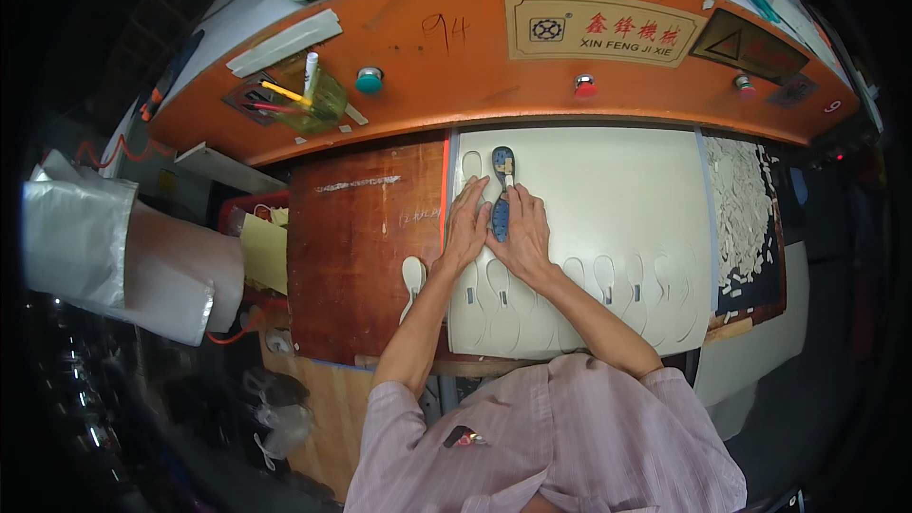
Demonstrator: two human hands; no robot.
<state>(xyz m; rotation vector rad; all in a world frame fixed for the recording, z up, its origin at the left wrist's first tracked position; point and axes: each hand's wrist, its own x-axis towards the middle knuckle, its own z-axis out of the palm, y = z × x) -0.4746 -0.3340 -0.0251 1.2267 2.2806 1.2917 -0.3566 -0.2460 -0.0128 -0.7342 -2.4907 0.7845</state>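
Note:
A blue sole-shaped cutting die [502,218] stands upright on a pale cream sheet [617,190], its long side running away from me. My right hand [524,233] lies along the die's right side, fingers bent against it. To the left of the die, my left hand [465,225] rests on the sheet with its fingers stretched forward and its thumb side by the die's lower edge. Just beyond those fingertips is a sole outline [472,163] cut in the sheet. A row of more sole-shaped cuts [605,277] crosses the sheet's near part.
A loose cream sole piece [413,277] lies on the reddish-brown board [351,228] at left. Behind stands an orange machine beam [418,62] with buttons and a pen cup [318,104]. Cream scraps [741,199] are heaped at right. Silvery wrapped material [123,242] sits far left.

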